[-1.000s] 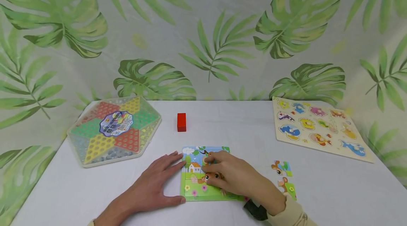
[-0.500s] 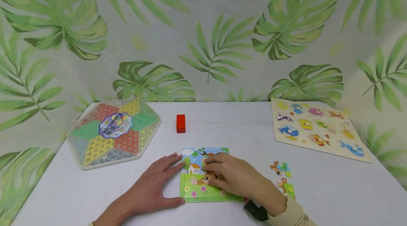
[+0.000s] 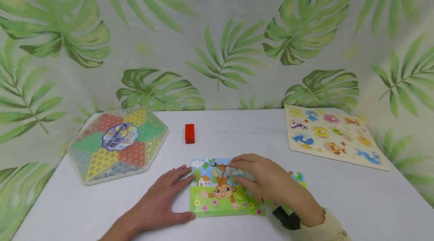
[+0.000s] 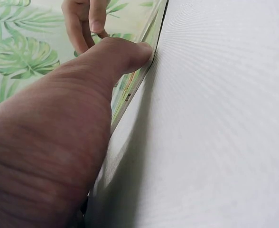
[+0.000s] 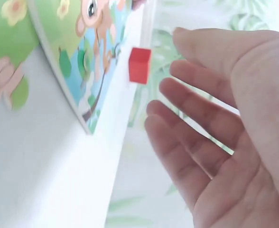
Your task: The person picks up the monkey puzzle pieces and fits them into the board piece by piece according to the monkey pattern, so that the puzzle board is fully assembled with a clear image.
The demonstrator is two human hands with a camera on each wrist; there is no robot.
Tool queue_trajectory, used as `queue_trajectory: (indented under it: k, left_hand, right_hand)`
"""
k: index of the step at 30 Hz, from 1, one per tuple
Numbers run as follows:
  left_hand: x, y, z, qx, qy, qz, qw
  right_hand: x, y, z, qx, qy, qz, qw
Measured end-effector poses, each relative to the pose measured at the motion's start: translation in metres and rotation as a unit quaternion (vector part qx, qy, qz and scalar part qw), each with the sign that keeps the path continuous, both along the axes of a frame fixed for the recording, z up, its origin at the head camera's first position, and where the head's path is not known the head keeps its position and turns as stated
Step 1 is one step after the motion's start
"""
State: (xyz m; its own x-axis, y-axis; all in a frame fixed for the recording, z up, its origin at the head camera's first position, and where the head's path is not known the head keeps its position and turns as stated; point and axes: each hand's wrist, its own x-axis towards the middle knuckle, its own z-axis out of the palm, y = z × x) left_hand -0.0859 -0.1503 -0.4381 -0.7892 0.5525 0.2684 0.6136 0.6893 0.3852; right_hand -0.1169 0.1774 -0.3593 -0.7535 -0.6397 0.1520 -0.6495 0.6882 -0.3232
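A jigsaw puzzle (image 3: 217, 207) of a hanging monkey lies flat in its frame on the white table. My left hand (image 3: 162, 199) is spread at its left side, fingertips at the upper left edge and thumb at the lower left corner. In the left wrist view the thumb (image 4: 138, 56) rests on the frame's edge. Over the puzzle's right side is my right hand (image 3: 271, 180); the right wrist view shows this hand (image 5: 225, 118) with loosely extended fingers and nothing between them. Loose puzzle pieces (image 3: 300, 177) lie to the right, mostly hidden under the right hand and forearm.
A hexagonal Chinese checkers board (image 3: 118, 145) lies at the back left. Behind the puzzle stands a red block (image 3: 190, 133). A wooden sea-animal puzzle board (image 3: 333, 135) lies at the back right. A leaf-print cloth (image 3: 217, 45) hangs behind the table.
My right hand has lifted off the monkey picture and moved right, uncovering the monkey. My left hand stays at the puzzle's left edge. The head view has shifted slightly.
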Motion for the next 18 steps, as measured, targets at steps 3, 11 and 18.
queue_trajectory:
  k: [3,11,18]
  left_hand:
    - [0.0,-0.001,-0.001,0.001,0.004,-0.002,1.0]
    - [0.0,-0.002,0.0,0.008,0.0,-0.003,1.0]
    - [0.0,-0.001,0.0,0.007,-0.002,-0.003,1.0]
  right_hand:
    - [0.003,0.008,0.002,-0.019,0.028,-0.007,0.9994]
    - [0.014,0.035,0.003,-0.052,0.085,-0.044,0.9941]
    - [0.021,0.057,0.004,-0.084,0.118,-0.065,0.9873]
